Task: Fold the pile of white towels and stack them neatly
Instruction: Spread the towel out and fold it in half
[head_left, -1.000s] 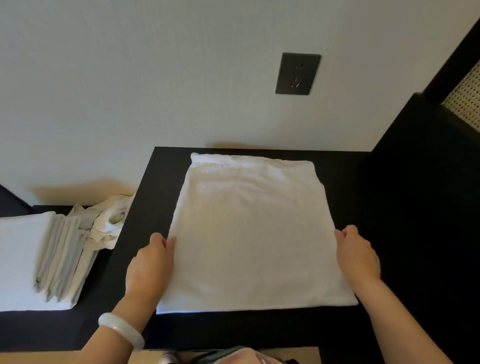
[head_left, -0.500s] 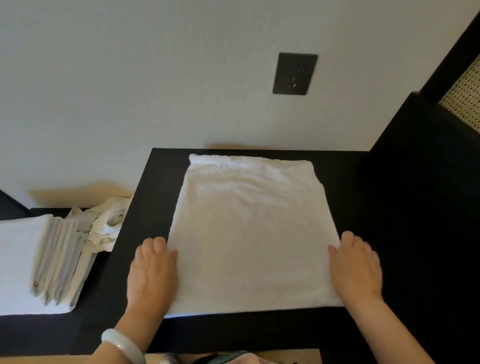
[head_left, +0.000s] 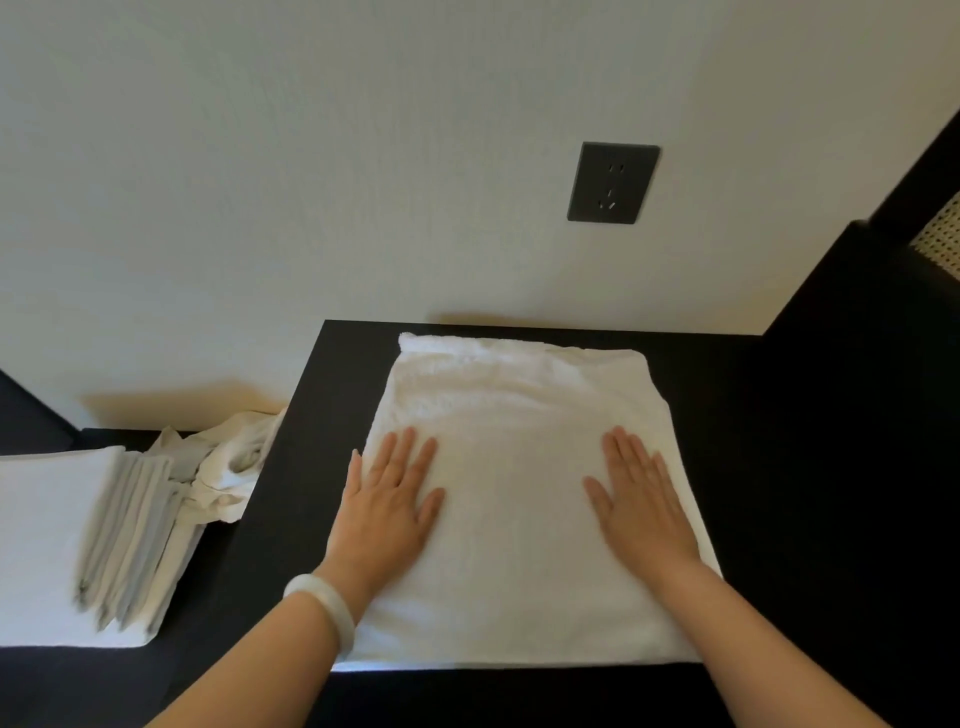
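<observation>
Towel (head_left: 519, 525): lies flat in the centre of the frame on the black table (head_left: 332, 395) as a folded rectangle. Its far edge is near the wall and its near edge is at the table's front.
Left hand (head_left: 387, 512): rests palm down on the towel's left part with fingers straight and spread, holding nothing. A pale bracelet (head_left: 324, 603) sits on the wrist.
Right hand (head_left: 641, 506): rests palm down on the towel's right part with fingers straight and slightly fanned, gripping nothing.
Change: a second ago both hands are at the towel's side edges. Half a second ago they lie flat along those edges. Now both are inward, on top of the cloth.
Meaning: this looks like smoothing, so the current fold seems settled. The towel probably still needs another fold before it matches the stack.
Folded stack (head_left: 47, 545): sits at the lower left of the frame, with layered edges facing the table.
Unfolded pile (head_left: 228, 467): lies crumpled at centre left, between the stack and the table, so some of the task remains.
Risk: pressing outward could drag the layers out of line.
</observation>
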